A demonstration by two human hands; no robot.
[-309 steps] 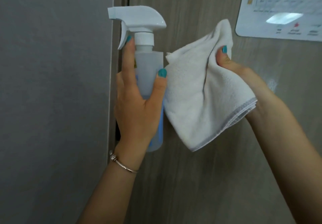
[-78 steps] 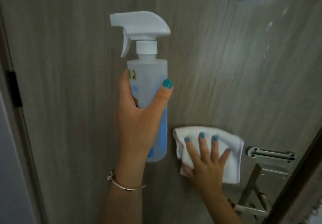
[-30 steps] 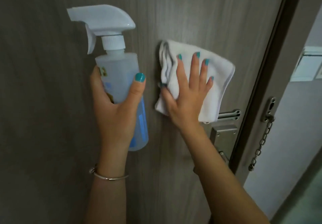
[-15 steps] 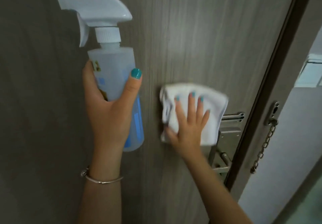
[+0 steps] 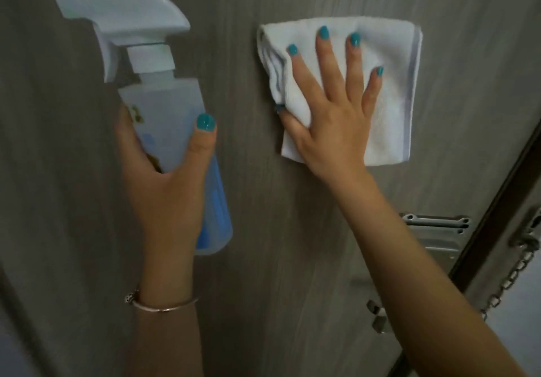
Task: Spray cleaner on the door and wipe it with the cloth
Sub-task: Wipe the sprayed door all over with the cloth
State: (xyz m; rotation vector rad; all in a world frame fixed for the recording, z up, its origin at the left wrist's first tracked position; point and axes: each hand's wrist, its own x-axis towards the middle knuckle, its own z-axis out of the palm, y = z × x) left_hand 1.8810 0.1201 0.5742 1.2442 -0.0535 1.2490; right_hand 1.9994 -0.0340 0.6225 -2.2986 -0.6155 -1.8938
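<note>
Wiping was under way: right hand [image 5: 336, 118], fingers spread flat, pressed cloth [image 5: 389, 89] against door [image 5: 292, 244]; left hand [image 5: 167, 183] gripped spray bottle [image 5: 164, 113]. Lower door apparently remained.

1. A grey-brown wood-grain door [image 5: 278, 244] fills most of the frame.
2. A folded white cloth [image 5: 389, 89] lies flat against it, upper right.
3. A metal lock plate [image 5: 436, 236] sits at lower right.
</note>
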